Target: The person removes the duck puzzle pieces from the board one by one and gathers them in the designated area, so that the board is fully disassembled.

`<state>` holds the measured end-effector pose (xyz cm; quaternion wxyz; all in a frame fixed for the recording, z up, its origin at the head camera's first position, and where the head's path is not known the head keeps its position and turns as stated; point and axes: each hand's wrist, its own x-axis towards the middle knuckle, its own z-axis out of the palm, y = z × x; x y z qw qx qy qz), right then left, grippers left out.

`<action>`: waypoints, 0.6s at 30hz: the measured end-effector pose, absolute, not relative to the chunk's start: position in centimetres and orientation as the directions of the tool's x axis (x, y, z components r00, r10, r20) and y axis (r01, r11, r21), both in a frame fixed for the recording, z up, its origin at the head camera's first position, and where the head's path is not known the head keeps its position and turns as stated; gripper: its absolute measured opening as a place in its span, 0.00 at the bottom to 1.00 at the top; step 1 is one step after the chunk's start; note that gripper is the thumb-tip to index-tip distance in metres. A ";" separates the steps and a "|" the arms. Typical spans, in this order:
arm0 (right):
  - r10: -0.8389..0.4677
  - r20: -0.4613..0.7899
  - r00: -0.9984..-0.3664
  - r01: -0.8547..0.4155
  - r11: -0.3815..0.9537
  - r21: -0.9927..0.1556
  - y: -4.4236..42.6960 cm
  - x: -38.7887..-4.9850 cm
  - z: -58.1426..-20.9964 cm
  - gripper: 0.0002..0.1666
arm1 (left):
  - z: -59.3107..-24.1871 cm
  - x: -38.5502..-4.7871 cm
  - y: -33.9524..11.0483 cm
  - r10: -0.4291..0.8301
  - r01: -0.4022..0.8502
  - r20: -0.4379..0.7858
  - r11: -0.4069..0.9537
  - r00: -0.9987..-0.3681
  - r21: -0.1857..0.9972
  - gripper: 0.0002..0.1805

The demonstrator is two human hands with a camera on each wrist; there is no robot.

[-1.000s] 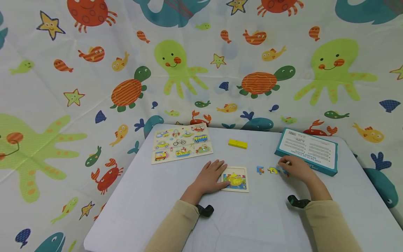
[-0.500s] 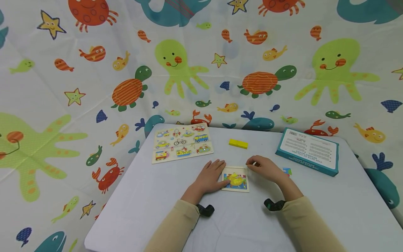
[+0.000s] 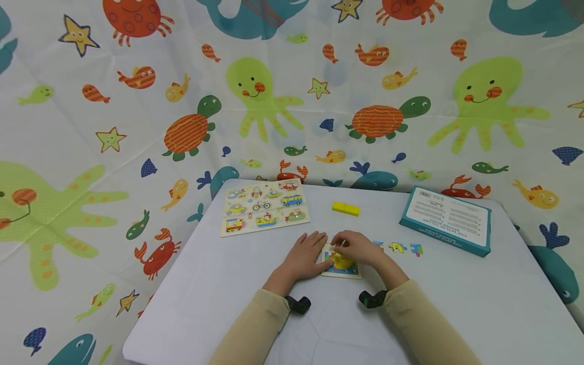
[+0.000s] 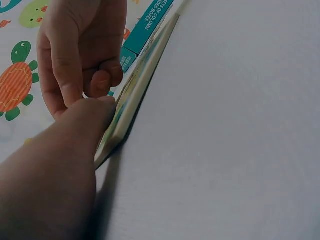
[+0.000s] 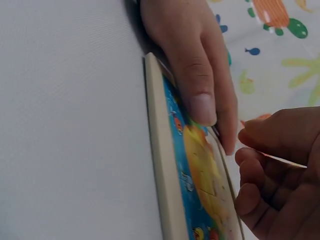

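A small wooden-framed jigsaw puzzle [image 3: 343,268] with a yellow creature on blue lies near the middle of the table. My left hand [image 3: 304,257] rests flat along its left side, fingers straight, thumb on the picture. Over the puzzle's upper part hovers my right hand [image 3: 358,246], thumb and fingers curled. In the right wrist view, the curled fingertips of the right hand [image 5: 280,170] sit just beside the frame [image 5: 160,150]. Whether they hold a piece is hidden. Right of the puzzle lie loose jigsaw pieces [image 3: 397,247], one partly behind my right hand.
A wooden picture board of vehicles [image 3: 264,207] lies at the back left. Behind the puzzle is a yellow block [image 3: 345,208]. A teal box [image 3: 444,220] stands at the back right. Patterned cloth [image 3: 292,101] hangs behind the white table [image 3: 191,304].
My right hand has moved left from the loose pieces, past the puzzle's right edge, to above its upper part. The loose pieces are uncovered on the right. My left hand has stayed put.
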<state>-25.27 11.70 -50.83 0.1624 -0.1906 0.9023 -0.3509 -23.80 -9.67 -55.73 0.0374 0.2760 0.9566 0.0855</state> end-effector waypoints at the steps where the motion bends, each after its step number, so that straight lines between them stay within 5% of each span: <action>1: -0.461 -0.159 -0.873 -0.234 0.682 -0.692 11.6 -25.3 -51.0 0.10 | -55.8 -23.8 -9.7 0.536 0.524 -0.022 0.832 -0.844 0.184 0.45; 18: -0.445 -0.188 -0.876 -0.227 0.722 -0.654 10.5 -25.6 -52.4 0.05 | -55.8 -23.8 -9.7 0.537 0.525 -0.020 0.832 -0.843 0.181 0.45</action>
